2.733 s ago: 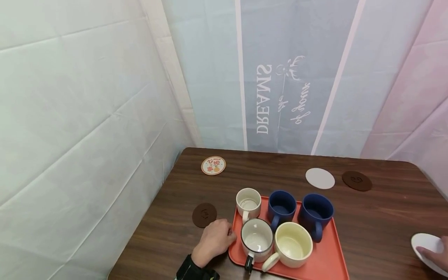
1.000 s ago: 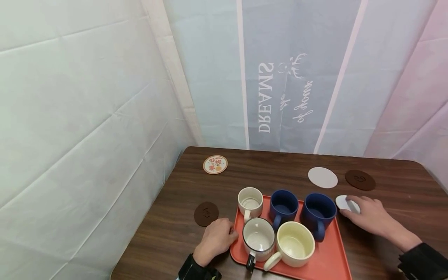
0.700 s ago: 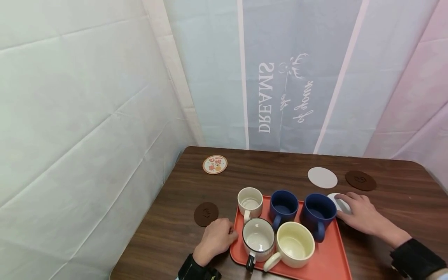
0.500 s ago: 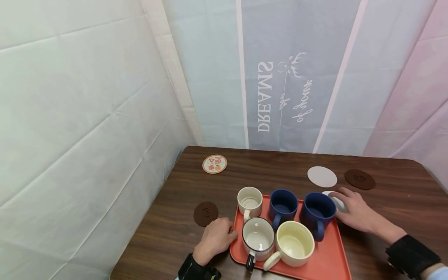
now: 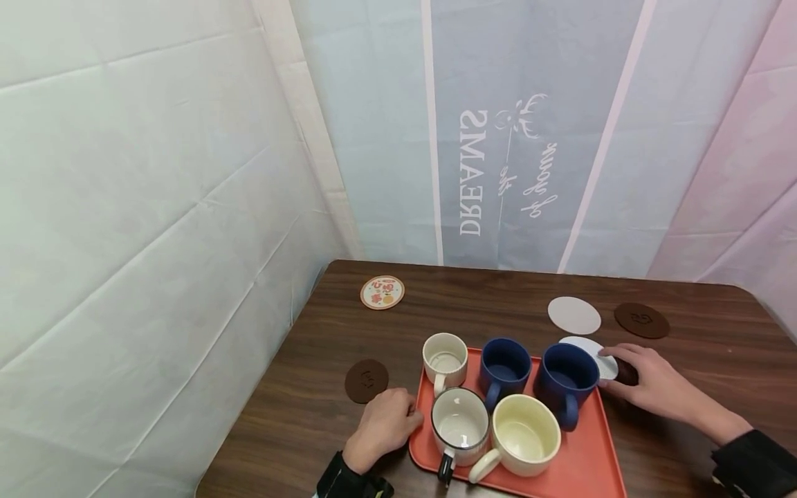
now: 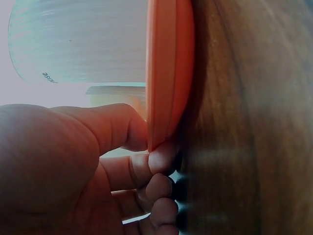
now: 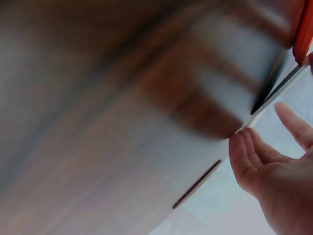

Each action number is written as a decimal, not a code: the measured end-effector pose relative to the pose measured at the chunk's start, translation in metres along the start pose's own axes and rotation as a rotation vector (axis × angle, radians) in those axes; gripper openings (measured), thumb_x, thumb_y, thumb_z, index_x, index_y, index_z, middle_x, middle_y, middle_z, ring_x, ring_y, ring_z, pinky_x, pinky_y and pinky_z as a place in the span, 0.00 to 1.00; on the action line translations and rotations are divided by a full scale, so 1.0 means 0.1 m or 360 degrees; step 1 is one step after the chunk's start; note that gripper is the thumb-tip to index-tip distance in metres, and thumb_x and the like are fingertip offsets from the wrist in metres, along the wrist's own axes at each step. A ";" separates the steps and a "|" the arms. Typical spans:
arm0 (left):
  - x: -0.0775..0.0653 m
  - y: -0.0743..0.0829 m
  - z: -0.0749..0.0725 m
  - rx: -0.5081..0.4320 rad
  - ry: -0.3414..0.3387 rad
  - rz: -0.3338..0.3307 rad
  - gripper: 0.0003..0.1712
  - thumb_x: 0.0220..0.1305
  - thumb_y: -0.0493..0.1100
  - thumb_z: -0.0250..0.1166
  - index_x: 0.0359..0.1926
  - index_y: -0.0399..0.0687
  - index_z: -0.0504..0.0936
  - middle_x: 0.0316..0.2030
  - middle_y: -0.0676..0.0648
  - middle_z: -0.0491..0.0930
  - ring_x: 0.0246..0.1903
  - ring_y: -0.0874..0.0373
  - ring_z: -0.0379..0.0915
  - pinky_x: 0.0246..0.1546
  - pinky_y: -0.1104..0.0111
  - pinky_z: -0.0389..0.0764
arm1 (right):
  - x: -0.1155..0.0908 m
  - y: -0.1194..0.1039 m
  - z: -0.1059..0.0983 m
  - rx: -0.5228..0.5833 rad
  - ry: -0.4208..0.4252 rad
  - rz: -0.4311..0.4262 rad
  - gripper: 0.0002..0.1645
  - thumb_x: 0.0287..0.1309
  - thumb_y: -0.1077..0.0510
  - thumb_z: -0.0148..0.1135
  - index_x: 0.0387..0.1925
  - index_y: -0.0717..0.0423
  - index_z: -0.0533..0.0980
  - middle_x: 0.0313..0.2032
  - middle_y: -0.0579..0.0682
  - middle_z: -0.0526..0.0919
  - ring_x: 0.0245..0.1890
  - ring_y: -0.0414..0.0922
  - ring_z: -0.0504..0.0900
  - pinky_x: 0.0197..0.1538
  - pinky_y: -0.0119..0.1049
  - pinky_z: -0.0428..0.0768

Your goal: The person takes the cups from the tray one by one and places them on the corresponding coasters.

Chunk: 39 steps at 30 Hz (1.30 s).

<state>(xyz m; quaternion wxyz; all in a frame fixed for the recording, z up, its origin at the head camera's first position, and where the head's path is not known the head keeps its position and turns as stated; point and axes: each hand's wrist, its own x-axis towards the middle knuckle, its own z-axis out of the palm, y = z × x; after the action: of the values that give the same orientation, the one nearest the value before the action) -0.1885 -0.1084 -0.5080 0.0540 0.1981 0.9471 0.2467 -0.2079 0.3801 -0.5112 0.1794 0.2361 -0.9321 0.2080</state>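
My left hand [image 5: 384, 420] pinches the left rim of the red-orange tray [image 5: 584, 453] between thumb and curled index finger. In the left wrist view, the thumb [image 6: 110, 125] lies against the tray edge [image 6: 164, 73]. A white round coaster [image 5: 609, 368] lies on the table just behind and right of the right-hand blue mug [image 5: 565, 377], which partly hides it. My right hand [image 5: 660, 384] is spread at this coaster's right side, fingertips right at its edge. In the right wrist view, the thumb [image 7: 292, 122] stands apart from the fingers.
On the tray stand a small cream mug [image 5: 445, 360], another blue mug [image 5: 506, 370], a black-rimmed mug [image 5: 459, 422] and a yellow mug [image 5: 524, 436]. Around it lie a second white coaster [image 5: 574, 315], brown coasters [image 5: 641, 320] and a printed coaster [image 5: 382, 292]. Fabric walls [image 5: 398, 138] enclose the table.
My right hand brought the white coaster in from the far right to behind the blue mug, then let go and drew back slightly right. The left hand stays at the tray rim.
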 end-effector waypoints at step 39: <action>0.00 -0.01 0.01 -0.0031 -0.0010 -0.0003 0.25 0.62 0.39 0.67 0.13 0.55 0.66 0.18 0.57 0.61 0.16 0.63 0.60 0.20 0.70 0.58 | 0.64 -0.04 0.27 0.0528 -0.0271 -0.0014 0.19 0.61 0.68 0.73 0.53 0.59 0.83 0.51 0.57 0.83 0.39 0.38 0.81 0.42 0.31 0.83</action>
<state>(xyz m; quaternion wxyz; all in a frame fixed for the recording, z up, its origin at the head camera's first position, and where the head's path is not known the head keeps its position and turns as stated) -0.1886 -0.1090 -0.5090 0.0591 0.1974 0.9446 0.2553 -0.2648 0.3405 -0.5048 0.0593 0.2832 -0.8959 0.3372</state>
